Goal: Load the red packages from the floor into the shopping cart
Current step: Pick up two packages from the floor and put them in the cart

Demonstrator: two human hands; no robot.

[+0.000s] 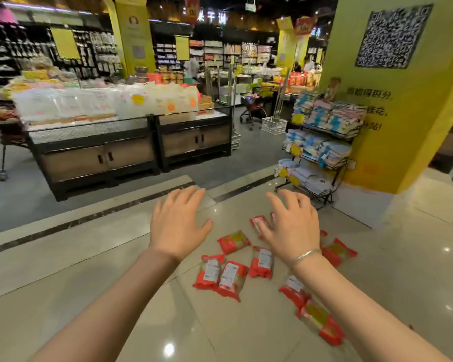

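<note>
1. My left hand [177,226] and right hand [290,226] are both stretched out at mid-frame, fingers spread apart, palms down, holding nothing.
2. The red packages [230,279] lie scattered flat on the floor [94,270], lower centre to lower right of the frame; my right hand covers part of the far ones, and my right forearm hides part of the near ones.
3. I judge them light, soft film packs, slightly crinkly and slick. Several show a white label, the rest a printed face.
4. I would pinch one across its short sides, or by a crimped end seam, not squeeze the middle, in case the contents crush.
5. The floor is glossy pale tile with glare spots; I expect packs to slide if I push instead of lift.
6. Around me: a display stand [131,142] at left, a wire rack [319,150] of folded goods against a yellow pillar [403,121] at right.
7. A shopping cart [253,111] stands far back at centre, well apart; I cannot tell if it is mine.
</note>
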